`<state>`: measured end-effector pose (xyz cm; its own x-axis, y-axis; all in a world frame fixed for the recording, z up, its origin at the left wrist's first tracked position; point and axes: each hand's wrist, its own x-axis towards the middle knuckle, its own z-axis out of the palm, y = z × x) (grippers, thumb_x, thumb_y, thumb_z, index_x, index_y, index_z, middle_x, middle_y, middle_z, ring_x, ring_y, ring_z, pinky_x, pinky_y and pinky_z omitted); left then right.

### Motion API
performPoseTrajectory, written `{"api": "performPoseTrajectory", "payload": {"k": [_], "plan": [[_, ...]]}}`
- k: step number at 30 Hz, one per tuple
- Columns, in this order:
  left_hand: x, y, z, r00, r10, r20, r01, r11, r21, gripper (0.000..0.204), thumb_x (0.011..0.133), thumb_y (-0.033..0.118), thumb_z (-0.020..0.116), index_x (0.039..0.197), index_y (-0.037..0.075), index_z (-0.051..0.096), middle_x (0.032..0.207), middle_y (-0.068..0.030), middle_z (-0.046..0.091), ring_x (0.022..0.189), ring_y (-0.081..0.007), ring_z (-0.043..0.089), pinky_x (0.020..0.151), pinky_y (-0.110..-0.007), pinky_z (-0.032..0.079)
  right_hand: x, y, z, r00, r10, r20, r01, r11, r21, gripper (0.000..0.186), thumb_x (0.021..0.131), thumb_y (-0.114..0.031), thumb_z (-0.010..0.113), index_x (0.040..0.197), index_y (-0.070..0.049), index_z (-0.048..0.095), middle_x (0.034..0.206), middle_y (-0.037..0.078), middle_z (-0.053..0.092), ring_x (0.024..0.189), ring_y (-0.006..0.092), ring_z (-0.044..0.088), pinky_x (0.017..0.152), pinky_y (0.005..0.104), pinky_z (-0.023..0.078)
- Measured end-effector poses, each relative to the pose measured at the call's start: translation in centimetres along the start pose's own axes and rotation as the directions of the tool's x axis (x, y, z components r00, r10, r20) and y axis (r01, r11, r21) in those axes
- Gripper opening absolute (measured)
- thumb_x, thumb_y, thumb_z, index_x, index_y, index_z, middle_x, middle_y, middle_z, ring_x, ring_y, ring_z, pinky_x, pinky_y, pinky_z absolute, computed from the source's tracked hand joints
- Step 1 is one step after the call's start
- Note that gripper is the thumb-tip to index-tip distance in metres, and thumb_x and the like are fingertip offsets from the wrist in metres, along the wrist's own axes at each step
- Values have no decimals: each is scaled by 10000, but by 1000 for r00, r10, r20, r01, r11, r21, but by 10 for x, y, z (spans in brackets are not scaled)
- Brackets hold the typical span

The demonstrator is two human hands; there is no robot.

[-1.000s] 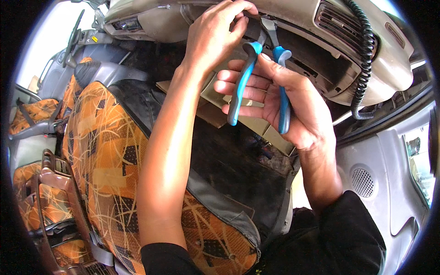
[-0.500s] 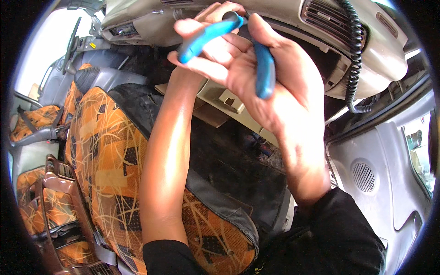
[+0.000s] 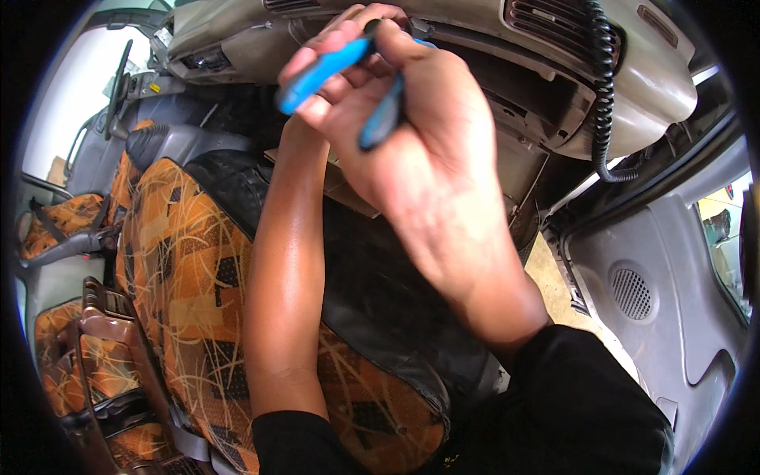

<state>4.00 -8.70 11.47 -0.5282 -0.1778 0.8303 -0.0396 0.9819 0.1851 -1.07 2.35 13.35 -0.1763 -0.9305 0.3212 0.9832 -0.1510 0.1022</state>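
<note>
My right hand [image 3: 431, 134], palm turned up, is closed round a pair of pliers with blue and dark-grey handles [image 3: 328, 73]. The handles spread only a little, and the jaws are hidden at the fingertips. Behind it my left hand [image 3: 378, 13] reaches up to the dashboard [image 3: 459, 32]; only its bent fingers show past the right hand. Whatever those fingers hold is out of sight. Just below the hands is an opening [image 3: 546, 95] in the dashboard.
An orange patterned seat [image 3: 190, 269] lies to the left, beside a brown armrest frame [image 3: 119, 324]. A coiled black cord [image 3: 603, 95] hangs at the upper right. The grey door [image 3: 665, 245] with a round speaker grille stands ajar at the right.
My right hand has moved left with the pliers, and their handles have come closer together. The view has shifted slightly, and a strip of floor now shows beside the door.
</note>
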Motion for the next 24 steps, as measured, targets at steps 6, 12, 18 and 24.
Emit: {"api": "performPoseTrajectory", "payload": {"k": [6,12,18,24], "plan": [[-8,-27,13,988,-152,32,149,985,83,167,999,110,648,1137,39,708,950,-13,652,830,-118,617,768,-292,522,-82,-32,-19,947,195,-257,-256,939,-230,262,1109,-278,530,1095,-17,550,925,68,593,811,207,617,782,406,555],[-3,-6,9,973,-231,10,231,972,-50,132,973,11,628,1081,40,697,919,-54,616,817,-145,632,719,-278,507,-161,-78,-28,805,269,-529,-588,484,-648,356,1104,-313,565,1132,41,601,895,95,653,784,213,660,701,345,544],[-11,-45,2,884,-382,-270,397,918,-2,102,1006,96,645,1038,37,722,948,-73,687,796,-142,647,718,-301,530,-185,-120,-51,815,291,-502,-346,-450,-823,317,1042,-228,679,1161,61,630,950,152,749,827,226,721,791,411,561],[-39,-70,-12,319,-944,-84,652,283,-703,348,1019,179,576,1264,-66,605,1208,-177,682,1079,-274,698,1002,-429,605,-173,-132,-32,867,71,-493,-426,-409,-807,276,1002,-184,724,1168,32,677,1003,145,746,978,168,711,873,353,520]]}}
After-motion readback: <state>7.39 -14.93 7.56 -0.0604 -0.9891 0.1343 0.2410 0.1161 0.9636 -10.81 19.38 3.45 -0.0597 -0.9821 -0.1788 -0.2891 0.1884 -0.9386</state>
